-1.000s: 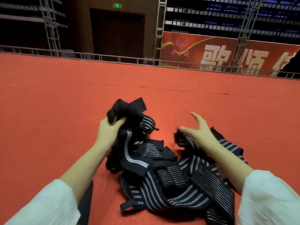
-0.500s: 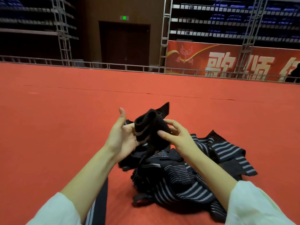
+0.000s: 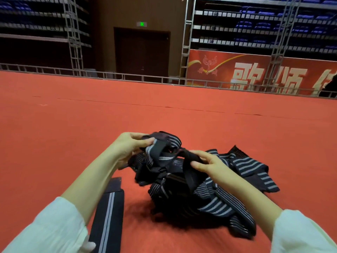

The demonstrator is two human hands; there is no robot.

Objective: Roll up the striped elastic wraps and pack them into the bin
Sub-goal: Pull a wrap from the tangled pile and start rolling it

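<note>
The left hand (image 3: 128,146) is raised above the floor with thumb and fingers curled inward, pinching one bunched end of a striped wrap (image 3: 165,143). The right hand (image 3: 212,164) sits slightly lower and to the right. Its thumb and fingertips are closed on a plain black band of the same wrap, and the fabric is drawn in a short, crumpled span between the two hands. How many layers each hand holds cannot be told, as the folds overlap. Both forearms are bare. A white left sleeve (image 3: 45,227) and a white right sleeve (image 3: 300,232) show at the lower corners. Directly below and to the right of the hands lies the pile of wraps (image 3: 215,201), black with grey-white stripes, tangled and unrolled. The held piece trails down into it. One flat wrap (image 3: 108,210) lies apart from the pile, stretched lengthwise just beside the left forearm, with a pale double stripe along its middle. All of this rests on a red carpet (image 3: 54,134) that runs back to a low metal railing (image 3: 127,77). Beyond the railing stand a dark door (image 3: 142,52) under a green exit sign (image 3: 141,24), a metal truss (image 3: 185,42), a red banner (image 3: 255,70) with large pale characters, and tiers of blue seats (image 3: 255,24).
</note>
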